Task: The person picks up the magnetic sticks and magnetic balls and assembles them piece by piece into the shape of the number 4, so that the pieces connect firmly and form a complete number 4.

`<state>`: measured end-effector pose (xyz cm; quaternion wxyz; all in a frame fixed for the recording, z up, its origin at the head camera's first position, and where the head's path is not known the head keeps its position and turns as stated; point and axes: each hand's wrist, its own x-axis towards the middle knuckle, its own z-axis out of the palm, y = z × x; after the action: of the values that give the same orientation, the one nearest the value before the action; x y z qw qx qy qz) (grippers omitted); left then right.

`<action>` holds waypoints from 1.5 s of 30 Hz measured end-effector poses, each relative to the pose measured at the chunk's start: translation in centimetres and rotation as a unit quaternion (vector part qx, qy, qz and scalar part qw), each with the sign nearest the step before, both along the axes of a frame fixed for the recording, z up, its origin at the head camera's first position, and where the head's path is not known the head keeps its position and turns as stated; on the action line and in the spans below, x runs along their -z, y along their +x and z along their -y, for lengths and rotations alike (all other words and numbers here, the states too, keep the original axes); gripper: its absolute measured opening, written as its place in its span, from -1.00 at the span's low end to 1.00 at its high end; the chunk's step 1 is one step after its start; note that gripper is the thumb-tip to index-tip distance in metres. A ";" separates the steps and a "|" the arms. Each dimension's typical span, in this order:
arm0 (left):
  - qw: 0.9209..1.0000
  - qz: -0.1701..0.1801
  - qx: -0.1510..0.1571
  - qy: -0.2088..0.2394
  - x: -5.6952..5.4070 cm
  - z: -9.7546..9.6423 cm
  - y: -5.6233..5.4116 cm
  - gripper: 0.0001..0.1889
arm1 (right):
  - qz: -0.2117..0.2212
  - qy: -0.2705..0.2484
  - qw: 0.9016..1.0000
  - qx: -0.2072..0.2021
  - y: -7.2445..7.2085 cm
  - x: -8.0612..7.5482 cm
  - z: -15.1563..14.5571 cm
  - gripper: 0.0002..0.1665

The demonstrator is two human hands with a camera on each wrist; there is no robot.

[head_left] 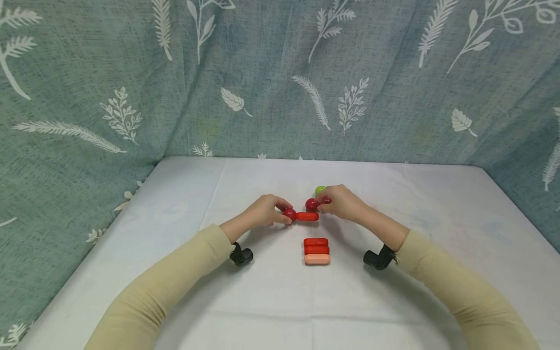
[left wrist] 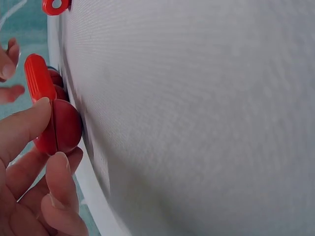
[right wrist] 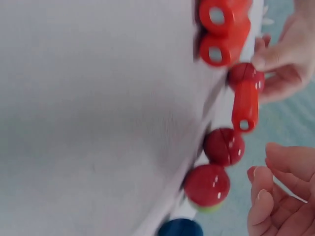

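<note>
My left hand pinches a dark red ball between thumb and fingers. An orange-red ribbed tube with a hole in its end sticks out from that ball, pointing right in the head view. The right hand hovers beside two more dark red balls, its fingers loosely bent with nothing between them in the right wrist view. One ball has a groove across it and lies near the tube's free end; the other ball sits beside it. In the head view the right fingers partly hide these balls.
Nearer to me on the white cloth lie two red tubes and a pale orange tube, side by side. A green ball sits behind the right hand. A blue piece shows low in the right wrist view. A patterned curtain hangs behind.
</note>
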<state>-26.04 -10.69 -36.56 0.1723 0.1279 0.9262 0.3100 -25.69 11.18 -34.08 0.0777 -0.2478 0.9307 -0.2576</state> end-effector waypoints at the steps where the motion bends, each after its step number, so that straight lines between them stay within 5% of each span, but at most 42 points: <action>1: 1.000 -0.001 0.000 -0.001 0.0 0.0 0.0 -0.58 | -0.002 -0.001 1.000 -0.001 -0.2 -0.1 -0.1 -0.72; 13: 1.000 0.004 -0.006 -0.015 0.0 -0.1 -0.1 -0.56 | 0.005 0.051 0.997 -0.063 -2.6 0.7 0.2 -0.58; 25: 1.000 0.003 -0.009 -0.018 -0.2 -0.4 0.1 -0.58 | 0.046 0.079 0.994 -0.056 -3.1 0.7 1.2 -0.53; 45: 1.000 -0.005 -0.014 -0.027 -0.3 -0.5 0.4 -0.57 | 0.013 0.047 0.998 -0.038 -2.6 0.4 0.5 -0.55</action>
<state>-25.64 -10.16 -36.30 0.1665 0.1123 0.9367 0.2870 -28.25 10.68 -34.46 0.1108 -0.2754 0.9306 -0.2140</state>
